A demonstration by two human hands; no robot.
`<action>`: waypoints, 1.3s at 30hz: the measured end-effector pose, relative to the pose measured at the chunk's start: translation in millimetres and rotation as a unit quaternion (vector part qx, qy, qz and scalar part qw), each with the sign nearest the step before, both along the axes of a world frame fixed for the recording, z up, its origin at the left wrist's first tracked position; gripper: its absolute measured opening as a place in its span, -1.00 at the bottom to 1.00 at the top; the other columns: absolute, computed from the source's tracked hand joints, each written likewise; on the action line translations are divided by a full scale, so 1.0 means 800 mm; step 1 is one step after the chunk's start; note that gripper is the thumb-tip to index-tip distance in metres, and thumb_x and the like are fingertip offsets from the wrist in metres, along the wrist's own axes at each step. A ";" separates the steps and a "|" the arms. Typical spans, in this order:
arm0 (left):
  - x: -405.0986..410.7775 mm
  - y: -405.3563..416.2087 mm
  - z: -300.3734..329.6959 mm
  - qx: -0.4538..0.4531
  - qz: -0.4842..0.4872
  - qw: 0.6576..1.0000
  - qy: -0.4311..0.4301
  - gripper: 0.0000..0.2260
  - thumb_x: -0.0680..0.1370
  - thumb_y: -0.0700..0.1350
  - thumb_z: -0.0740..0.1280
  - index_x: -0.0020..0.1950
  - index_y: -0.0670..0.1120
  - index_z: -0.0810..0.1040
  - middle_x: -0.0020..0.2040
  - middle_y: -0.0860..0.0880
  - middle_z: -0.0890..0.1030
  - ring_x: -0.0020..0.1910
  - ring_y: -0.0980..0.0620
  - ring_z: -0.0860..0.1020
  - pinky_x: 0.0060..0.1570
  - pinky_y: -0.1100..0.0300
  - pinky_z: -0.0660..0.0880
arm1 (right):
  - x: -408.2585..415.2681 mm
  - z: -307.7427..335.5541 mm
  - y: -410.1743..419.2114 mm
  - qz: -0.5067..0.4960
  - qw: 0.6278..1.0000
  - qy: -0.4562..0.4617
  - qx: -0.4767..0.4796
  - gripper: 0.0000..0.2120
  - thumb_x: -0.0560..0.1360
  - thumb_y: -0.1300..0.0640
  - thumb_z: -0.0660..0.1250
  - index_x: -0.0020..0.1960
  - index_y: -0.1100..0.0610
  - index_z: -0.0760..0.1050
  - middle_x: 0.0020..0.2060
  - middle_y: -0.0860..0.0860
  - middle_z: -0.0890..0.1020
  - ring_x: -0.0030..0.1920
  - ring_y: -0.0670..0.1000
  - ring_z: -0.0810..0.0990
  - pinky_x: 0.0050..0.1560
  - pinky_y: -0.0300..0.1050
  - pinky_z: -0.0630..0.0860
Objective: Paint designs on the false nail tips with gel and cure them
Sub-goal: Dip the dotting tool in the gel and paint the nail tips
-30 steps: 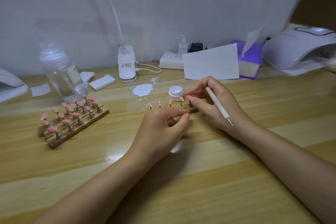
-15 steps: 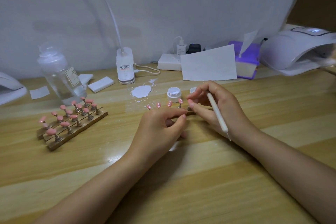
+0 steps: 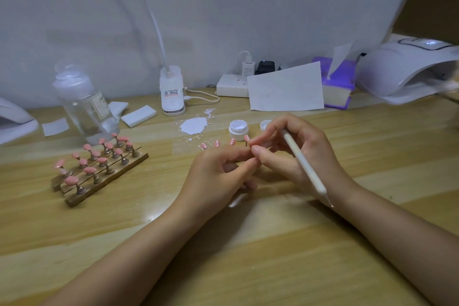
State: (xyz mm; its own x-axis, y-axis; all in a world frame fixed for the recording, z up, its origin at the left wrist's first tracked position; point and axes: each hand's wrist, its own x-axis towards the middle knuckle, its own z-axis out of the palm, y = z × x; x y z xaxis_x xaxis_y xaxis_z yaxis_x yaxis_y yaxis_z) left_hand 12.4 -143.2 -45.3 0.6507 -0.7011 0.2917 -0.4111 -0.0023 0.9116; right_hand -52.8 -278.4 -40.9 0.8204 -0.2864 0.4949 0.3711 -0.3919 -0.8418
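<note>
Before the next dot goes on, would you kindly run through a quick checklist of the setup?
1. Dotting pen held by right hand: ok.
2. Working tip aimed at the nail tips: not ok, the visible metal point faces the wrist.
3. Gel jar open beside the row: ok.
4. Left hand steadying the strip: cannot tell, hidden.
5. Curing lamp within view, far right: ok.

**Dotted pink tips, open gel pot, white dotting pen**

A short row of pink false nail tips [image 3: 224, 143] with white dots stands on small stems at centre. At its 2 o'clock end sits an open white gel pot [image 3: 238, 129], its lid [image 3: 264, 125] just to 3 o'clock. A white dotting pen [image 3: 303, 164] slants toward 5 o'clock. At 9 o'clock, plain pink tips [image 3: 99, 161] fill a wooden rack.
</note>
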 end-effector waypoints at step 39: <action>0.011 -0.003 -0.009 -0.025 0.013 0.997 0.079 -0.83 0.43 -0.28 0.39 -0.26 -0.01 0.65 -0.39 0.11 0.65 -0.29 0.22 0.63 -0.38 0.40 0.50 | 0.123 0.025 -0.024 -0.176 0.954 0.146 -0.194 -0.67 0.32 0.21 0.36 -0.49 0.07 0.25 -0.58 -0.09 0.36 -0.46 -0.09 0.33 -0.41 -0.17 0.25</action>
State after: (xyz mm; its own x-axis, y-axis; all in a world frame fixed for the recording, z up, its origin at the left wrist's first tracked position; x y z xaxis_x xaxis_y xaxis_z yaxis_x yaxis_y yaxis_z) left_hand 20.9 -145.5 -52.5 0.7089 -0.6707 0.2183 -0.2637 0.0351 0.9640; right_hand 45.4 -297.3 -20.8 0.8265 -0.4115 0.3843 -0.0700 -0.7524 -0.6550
